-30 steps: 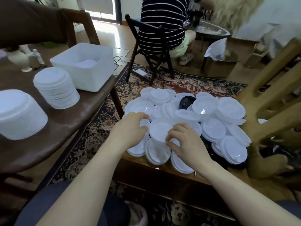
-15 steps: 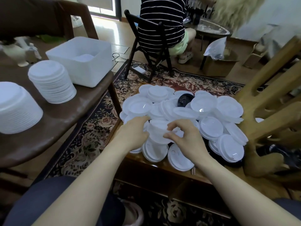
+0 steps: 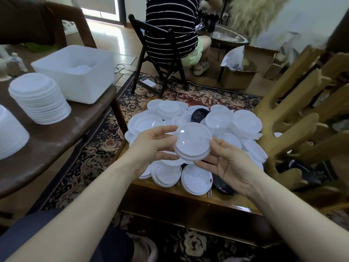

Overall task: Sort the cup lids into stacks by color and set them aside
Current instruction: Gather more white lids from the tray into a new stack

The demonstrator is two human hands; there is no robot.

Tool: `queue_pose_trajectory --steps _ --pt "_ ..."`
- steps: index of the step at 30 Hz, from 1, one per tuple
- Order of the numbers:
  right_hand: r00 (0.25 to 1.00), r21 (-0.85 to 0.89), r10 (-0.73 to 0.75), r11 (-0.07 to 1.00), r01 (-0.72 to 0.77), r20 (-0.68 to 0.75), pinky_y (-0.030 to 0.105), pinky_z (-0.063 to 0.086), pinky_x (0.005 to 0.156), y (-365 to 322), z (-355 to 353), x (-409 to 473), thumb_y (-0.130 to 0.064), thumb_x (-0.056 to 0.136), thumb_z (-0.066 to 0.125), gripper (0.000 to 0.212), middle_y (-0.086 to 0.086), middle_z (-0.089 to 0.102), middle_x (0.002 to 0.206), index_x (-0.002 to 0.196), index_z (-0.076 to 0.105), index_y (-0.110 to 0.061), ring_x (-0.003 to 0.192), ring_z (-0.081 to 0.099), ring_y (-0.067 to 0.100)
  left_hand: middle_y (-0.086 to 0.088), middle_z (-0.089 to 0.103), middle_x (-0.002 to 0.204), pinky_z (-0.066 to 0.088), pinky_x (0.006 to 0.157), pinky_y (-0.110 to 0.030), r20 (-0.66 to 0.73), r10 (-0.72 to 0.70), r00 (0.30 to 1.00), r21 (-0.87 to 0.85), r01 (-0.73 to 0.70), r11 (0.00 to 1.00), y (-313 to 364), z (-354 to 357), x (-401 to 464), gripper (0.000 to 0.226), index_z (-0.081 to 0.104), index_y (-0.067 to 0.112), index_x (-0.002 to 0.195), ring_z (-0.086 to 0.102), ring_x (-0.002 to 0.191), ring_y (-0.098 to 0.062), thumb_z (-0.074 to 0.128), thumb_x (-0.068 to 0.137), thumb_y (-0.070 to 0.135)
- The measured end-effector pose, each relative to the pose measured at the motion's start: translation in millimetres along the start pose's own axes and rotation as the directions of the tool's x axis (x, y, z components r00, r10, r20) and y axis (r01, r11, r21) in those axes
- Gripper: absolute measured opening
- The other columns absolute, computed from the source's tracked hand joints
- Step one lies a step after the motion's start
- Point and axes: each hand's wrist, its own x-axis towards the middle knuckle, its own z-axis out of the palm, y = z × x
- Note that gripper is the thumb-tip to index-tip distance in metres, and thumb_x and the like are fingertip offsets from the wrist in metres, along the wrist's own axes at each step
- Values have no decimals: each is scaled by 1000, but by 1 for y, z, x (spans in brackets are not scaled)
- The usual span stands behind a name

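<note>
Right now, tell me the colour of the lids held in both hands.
White, seen in the head view: held lids.

— Where are the white lids [image 3: 192,143] sitting?
— A small tilted stack is hanging above the pile [image 3: 245,123] on the low bench [image 3: 170,188]. Black lids [image 3: 199,114] are peeking through. Two sorted white stacks [image 3: 39,102] are standing at left.

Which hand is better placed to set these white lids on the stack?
Probably the left hand: it grips the held lids on the side nearer the white stack; the right hand is farther.
</note>
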Motion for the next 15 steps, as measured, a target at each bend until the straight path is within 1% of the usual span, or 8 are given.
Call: queue_pose_trajectory --steps 3,5,8,9,10,12,13,15 --pt "998 -81 -52 996 48 -47 37 62 69 -4 -5 -1 -18 77 64 37 15 70 100 111 59 -5 80 70 28 -13 70 107 62 70 -30 62 -30 998 -56 33 998 -1 13 0 39 63 8 126 66 85 -22 67 88 13" --pt "994 -126 -88 989 81 -56 38 62 71 -5 -7 2 -17 78 65 32 15 69 98 108 60 -7 78 70 28 -8 73 101 60 72 -29 75 -21 997 -51 25 998 -1 20 3 29 68 7 116 67 81 -19 65 89 14" --pt "970 -380 -223 909 173 -93 40 60 79 -4 -14 9 -18 92 63 23 11 71 100 115 61 -14 88 70 26 -8 74 100 62 73 -30 -44 7 999 -104 -11 995 1 20 12 18 67 7 111 71 81 -18 62 94 9" --pt "941 -584 -330 779 230 -70 39 58 81 -3 -21 10 -21 94 63 20 5 71 101 113 61 -21 93 69 20 -9 73 101 62 75 -31 -102 7 995 -138 -21 990 1 16 15 17 66 8 110 71 82 -19 62 94 9" --pt "910 -779 -414 569 263 5 35 55 83 0 -30 12 -25 93 64 19 -3 70 104 112 61 -28 98 66 14 -9 73 101 61 77 -33 -155 2 988 -176 -29 984 3 12 18 15 65 9 109 71 82 -20 62 95 9" --pt "903 -953 -404 186 238 146 25 44 90 9 -45 12 -35 89 68 31 -17 60 114 117 56 -35 110 54 2 -8 73 99 61 75 -33 -233 -30 972 -267 -35 963 6 3 21 13 63 10 108 71 80 -20 62 95 10" --pt "911 -969 -378 107 223 168 22 40 94 16 -51 12 -38 88 69 40 -19 54 118 125 53 -34 115 48 1 -8 73 98 62 73 -32 -256 -49 965 -317 -36 948 6 -1 22 14 63 10 109 72 80 -21 62 95 10" --pt "907 -971 -376 68 231 190 24 36 98 28 -59 11 -41 86 71 53 -17 48 121 133 50 -29 118 42 5 -10 73 98 63 68 -31 -297 -85 951 -399 -43 916 7 -5 24 20 62 7 113 71 81 -22 62 94 8"
